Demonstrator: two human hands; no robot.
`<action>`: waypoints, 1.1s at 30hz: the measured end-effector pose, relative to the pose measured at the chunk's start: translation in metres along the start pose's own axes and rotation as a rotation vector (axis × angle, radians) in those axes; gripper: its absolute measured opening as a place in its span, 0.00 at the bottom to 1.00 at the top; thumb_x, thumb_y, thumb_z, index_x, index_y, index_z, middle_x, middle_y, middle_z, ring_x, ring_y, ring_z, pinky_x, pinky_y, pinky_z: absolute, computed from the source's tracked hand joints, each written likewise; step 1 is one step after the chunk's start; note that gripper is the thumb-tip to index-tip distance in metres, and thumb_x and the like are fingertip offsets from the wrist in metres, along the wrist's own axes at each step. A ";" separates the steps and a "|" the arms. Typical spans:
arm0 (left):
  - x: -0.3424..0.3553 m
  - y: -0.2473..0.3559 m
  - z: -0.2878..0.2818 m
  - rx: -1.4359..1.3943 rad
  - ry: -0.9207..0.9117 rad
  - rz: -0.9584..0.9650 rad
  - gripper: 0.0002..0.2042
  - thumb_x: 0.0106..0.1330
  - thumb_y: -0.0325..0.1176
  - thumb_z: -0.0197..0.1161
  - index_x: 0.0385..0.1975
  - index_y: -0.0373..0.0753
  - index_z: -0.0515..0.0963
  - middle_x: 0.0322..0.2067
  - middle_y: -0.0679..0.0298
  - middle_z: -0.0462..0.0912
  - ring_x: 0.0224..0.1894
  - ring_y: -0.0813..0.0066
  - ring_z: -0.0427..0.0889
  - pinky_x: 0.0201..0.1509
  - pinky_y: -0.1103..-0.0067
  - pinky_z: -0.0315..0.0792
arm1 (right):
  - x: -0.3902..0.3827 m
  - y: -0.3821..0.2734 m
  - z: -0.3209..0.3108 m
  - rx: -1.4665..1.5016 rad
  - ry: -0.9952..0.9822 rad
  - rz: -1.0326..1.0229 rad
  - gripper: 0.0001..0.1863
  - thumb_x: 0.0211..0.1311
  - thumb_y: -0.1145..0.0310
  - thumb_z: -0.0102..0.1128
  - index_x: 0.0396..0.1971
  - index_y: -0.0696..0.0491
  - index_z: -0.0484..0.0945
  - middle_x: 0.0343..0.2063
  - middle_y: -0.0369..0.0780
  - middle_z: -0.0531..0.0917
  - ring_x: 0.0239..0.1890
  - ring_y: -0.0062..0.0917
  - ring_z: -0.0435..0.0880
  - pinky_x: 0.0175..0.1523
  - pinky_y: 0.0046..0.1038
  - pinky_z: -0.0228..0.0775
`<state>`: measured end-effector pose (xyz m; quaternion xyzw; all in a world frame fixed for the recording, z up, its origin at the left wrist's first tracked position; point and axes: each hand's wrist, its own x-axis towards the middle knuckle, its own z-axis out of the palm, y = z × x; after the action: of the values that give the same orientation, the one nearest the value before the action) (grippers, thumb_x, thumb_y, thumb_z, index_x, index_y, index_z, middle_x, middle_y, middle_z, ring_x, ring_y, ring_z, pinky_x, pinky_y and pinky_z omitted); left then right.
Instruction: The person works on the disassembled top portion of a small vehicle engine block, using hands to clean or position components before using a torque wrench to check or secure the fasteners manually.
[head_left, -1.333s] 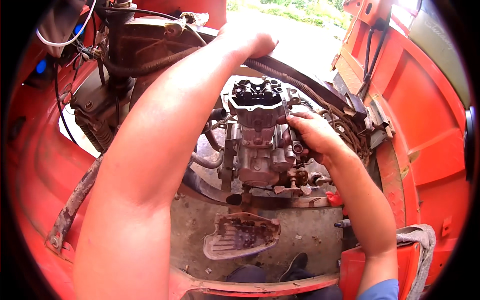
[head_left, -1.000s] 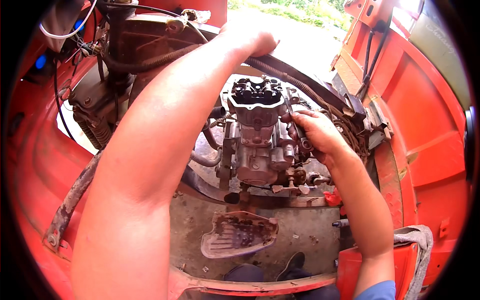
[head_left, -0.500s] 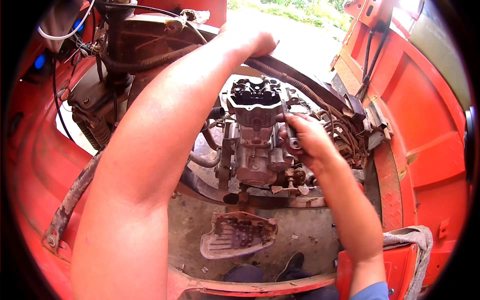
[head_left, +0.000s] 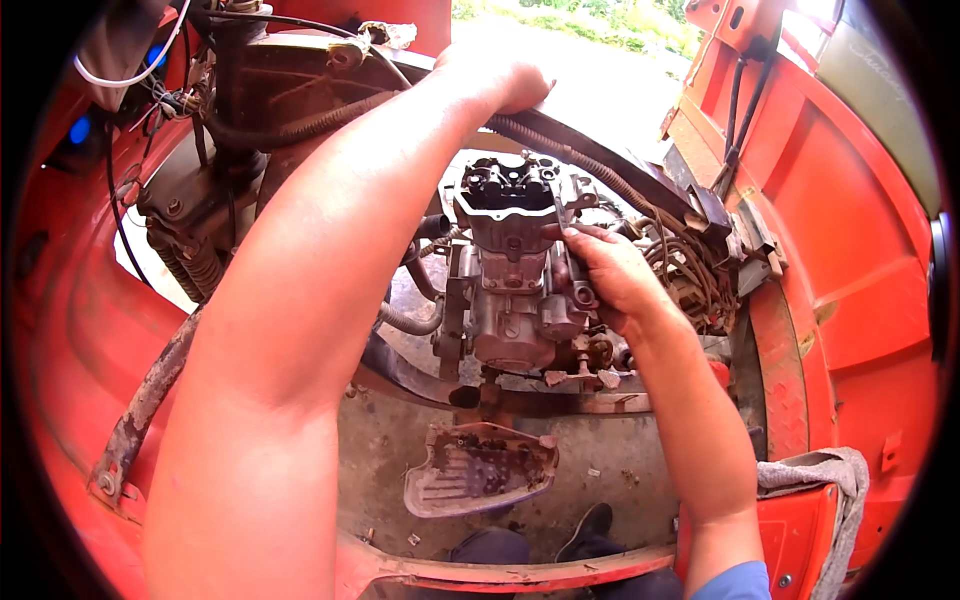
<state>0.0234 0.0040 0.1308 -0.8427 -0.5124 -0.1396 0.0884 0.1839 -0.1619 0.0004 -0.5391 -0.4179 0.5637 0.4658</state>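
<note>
A grey engine (head_left: 515, 265) stands upright in the middle, its top uncovered so the valve gear (head_left: 510, 180) shows. At its right side my right hand (head_left: 610, 265) is closed around a steel wrench (head_left: 560, 215). The ring end is by my palm, and the upper end leans against the right rim of the cylinder head. My left arm stretches across to the far side, where my left hand (head_left: 500, 82) is curled over a dark frame bar (head_left: 590, 150). Most of its fingers are hidden behind the hand and washed out by bright light.
Red body panels (head_left: 860, 260) flank both sides. A ribbed hose (head_left: 600, 172) and bundled wires (head_left: 700, 280) run right of the engine. A dirty metal cover (head_left: 480, 470) lies below, near a curved cross-member (head_left: 600, 403). A grey strap (head_left: 848, 490) hangs over a red box at lower right.
My right hand has moved slightly up and left with the wrench, whose upper end now meets the cylinder head's rim. My left hand stays on the bar.
</note>
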 end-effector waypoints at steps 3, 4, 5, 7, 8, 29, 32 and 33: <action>-0.010 -0.012 -0.012 0.004 -0.017 0.009 0.21 0.76 0.49 0.48 0.59 0.46 0.78 0.59 0.59 0.82 0.61 0.58 0.79 0.64 0.65 0.73 | -0.001 -0.027 -0.015 -0.112 -0.008 0.008 0.12 0.76 0.67 0.55 0.50 0.57 0.80 0.30 0.33 0.84 0.24 0.14 0.80 0.27 0.17 0.72; -0.018 -0.004 -0.019 -0.033 -0.033 0.031 0.21 0.76 0.49 0.48 0.59 0.46 0.79 0.59 0.59 0.82 0.61 0.58 0.79 0.64 0.65 0.73 | -0.004 -0.036 -0.025 -0.146 -0.006 0.038 0.12 0.75 0.67 0.56 0.50 0.57 0.80 0.31 0.33 0.84 0.25 0.14 0.80 0.28 0.17 0.73; -0.024 -0.001 -0.025 -0.063 -0.047 0.042 0.21 0.76 0.49 0.48 0.59 0.46 0.79 0.59 0.59 0.82 0.61 0.58 0.80 0.64 0.65 0.73 | -0.004 -0.044 -0.033 -0.180 -0.016 0.064 0.12 0.75 0.67 0.57 0.51 0.57 0.80 0.32 0.32 0.84 0.26 0.13 0.81 0.28 0.17 0.74; -0.028 0.001 -0.027 0.023 -0.072 0.072 0.21 0.76 0.49 0.48 0.59 0.46 0.79 0.59 0.59 0.82 0.60 0.58 0.80 0.64 0.64 0.73 | 0.002 -0.059 -0.040 -0.221 -0.059 0.144 0.13 0.74 0.67 0.59 0.50 0.59 0.80 0.32 0.35 0.85 0.25 0.15 0.82 0.25 0.18 0.76; -0.023 0.004 -0.023 0.014 -0.065 0.079 0.21 0.76 0.49 0.48 0.59 0.46 0.79 0.59 0.59 0.82 0.60 0.59 0.80 0.64 0.64 0.73 | 0.007 -0.062 -0.051 -0.301 -0.085 0.165 0.13 0.73 0.67 0.60 0.51 0.58 0.80 0.31 0.35 0.85 0.25 0.14 0.83 0.27 0.19 0.78; 0.003 -0.009 0.000 0.025 0.009 0.074 0.20 0.77 0.48 0.47 0.55 0.46 0.81 0.55 0.56 0.83 0.57 0.56 0.81 0.62 0.64 0.75 | -0.013 0.001 0.060 0.088 0.132 -0.117 0.14 0.79 0.65 0.48 0.54 0.56 0.75 0.26 0.34 0.83 0.21 0.16 0.77 0.25 0.20 0.69; 0.003 -0.014 0.000 -0.014 0.032 0.051 0.19 0.76 0.47 0.47 0.55 0.46 0.81 0.55 0.56 0.83 0.57 0.56 0.81 0.61 0.64 0.75 | -0.008 -0.002 0.026 -0.008 0.074 -0.051 0.13 0.79 0.67 0.48 0.51 0.57 0.78 0.25 0.34 0.81 0.22 0.16 0.77 0.26 0.19 0.70; 0.000 -0.019 -0.002 -0.032 0.047 0.031 0.19 0.76 0.47 0.48 0.55 0.46 0.80 0.56 0.56 0.83 0.57 0.56 0.81 0.61 0.64 0.75 | -0.004 -0.005 0.016 -0.063 0.027 -0.014 0.12 0.78 0.68 0.49 0.50 0.58 0.78 0.24 0.34 0.81 0.22 0.16 0.77 0.26 0.19 0.70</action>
<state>0.0064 0.0118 0.1331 -0.8482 -0.4950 -0.1659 0.0891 0.1679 -0.1642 0.0078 -0.5580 -0.4329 0.5398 0.4582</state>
